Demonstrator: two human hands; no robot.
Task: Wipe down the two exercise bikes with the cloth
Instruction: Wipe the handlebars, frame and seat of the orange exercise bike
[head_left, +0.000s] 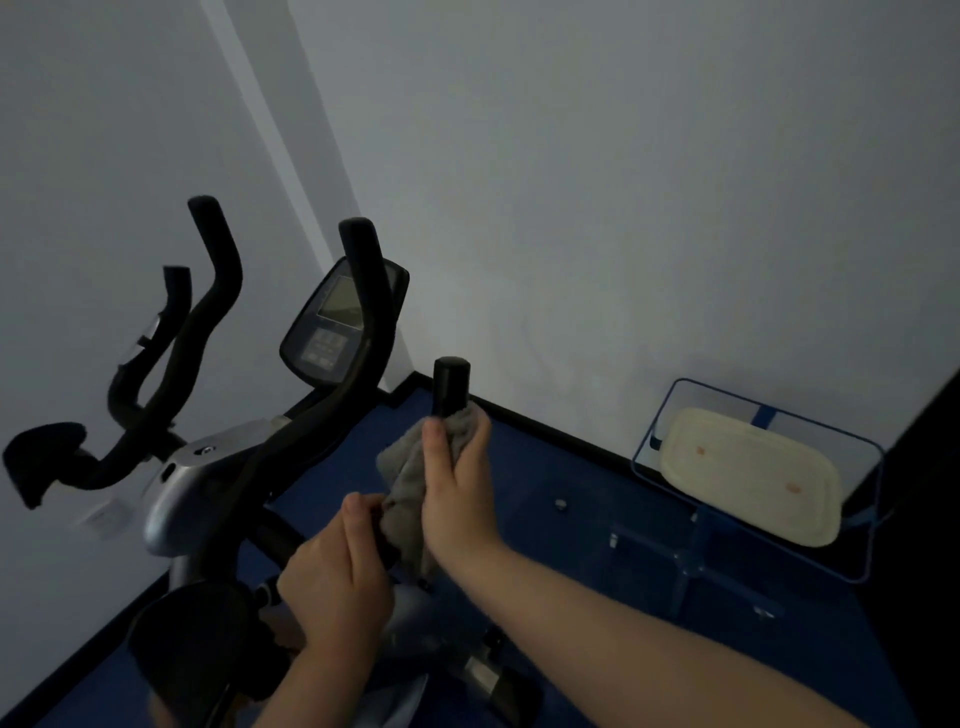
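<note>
The near exercise bike has a silver body (176, 493), a console (337, 322) and black handlebars. My right hand (460, 488) grips a grey cloth (402, 483) wrapped round the right handlebar (451, 384), just below its black end cap. Lower on the same bar, my left hand (337, 577) grips the bar beside the cloth's hanging end. The bike's black saddle (197, 639) is at the bottom left. A second bike's black handlebars (176, 322) and saddle (44, 457) stand further left against the wall.
White walls meet in a corner behind the bikes, with a black skirting along the blue floor (571, 493). A blue wire-frame chair (758, 467) with a cream cushion stands at the right by the wall. A dark edge borders the far right.
</note>
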